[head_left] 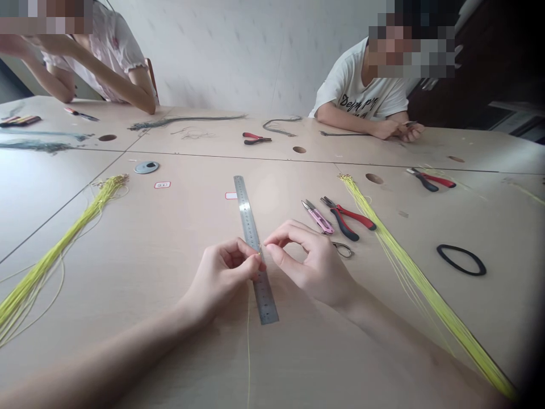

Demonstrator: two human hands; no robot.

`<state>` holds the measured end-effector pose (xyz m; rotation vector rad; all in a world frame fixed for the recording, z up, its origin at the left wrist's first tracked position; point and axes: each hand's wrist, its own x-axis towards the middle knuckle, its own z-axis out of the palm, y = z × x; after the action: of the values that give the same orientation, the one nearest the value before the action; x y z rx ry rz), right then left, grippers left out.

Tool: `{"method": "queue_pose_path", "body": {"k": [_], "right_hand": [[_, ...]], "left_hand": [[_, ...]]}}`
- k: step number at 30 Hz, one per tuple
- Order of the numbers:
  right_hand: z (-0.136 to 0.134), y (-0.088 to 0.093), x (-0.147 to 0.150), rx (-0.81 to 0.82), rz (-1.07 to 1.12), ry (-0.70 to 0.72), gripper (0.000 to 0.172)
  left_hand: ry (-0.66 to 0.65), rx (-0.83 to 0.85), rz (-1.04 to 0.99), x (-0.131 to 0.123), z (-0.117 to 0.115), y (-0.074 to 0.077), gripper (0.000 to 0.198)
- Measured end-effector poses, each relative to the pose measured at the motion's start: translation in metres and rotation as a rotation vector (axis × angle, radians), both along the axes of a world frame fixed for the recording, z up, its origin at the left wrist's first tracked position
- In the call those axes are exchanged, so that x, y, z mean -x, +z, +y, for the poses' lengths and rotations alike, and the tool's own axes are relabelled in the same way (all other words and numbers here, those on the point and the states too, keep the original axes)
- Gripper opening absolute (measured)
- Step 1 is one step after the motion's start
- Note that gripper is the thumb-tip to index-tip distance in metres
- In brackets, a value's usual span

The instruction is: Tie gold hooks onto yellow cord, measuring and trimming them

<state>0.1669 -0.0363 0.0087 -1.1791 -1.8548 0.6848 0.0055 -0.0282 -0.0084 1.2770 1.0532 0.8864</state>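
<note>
Left hand (219, 278) pinches a thin yellow cord (248, 341) at the edge of a steel ruler (247, 210) on the tabletop (149, 272); half-open right hand (309, 261) sits beside pink snips (317, 217) and red-handled pliers (347, 218), between yellow cord bundles (426, 289). Ruler markings too small to read.

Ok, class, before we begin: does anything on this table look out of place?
Only slightly: thin strands stray loose from the yellow cord bundle on the right, and a lone yellow cord trails toward the near table edge below the left hand.
</note>
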Motion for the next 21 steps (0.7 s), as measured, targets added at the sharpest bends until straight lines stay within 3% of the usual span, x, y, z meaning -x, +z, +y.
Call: {"method": "queue_pose_path", "body": {"k": [16, 21], "right_hand": [[0.001, -0.007, 0.001, -0.092, -0.087, 0.103, 0.014], [0.001, -0.012, 0.004, -0.421, -0.359, 0.092, 0.013]], "left_hand": [[-0.053, -0.014, 0.086, 0.001, 0.000, -0.002, 0.013], [-0.102, -0.041, 0.146, 0.001, 0.000, -0.002, 0.016]]}}
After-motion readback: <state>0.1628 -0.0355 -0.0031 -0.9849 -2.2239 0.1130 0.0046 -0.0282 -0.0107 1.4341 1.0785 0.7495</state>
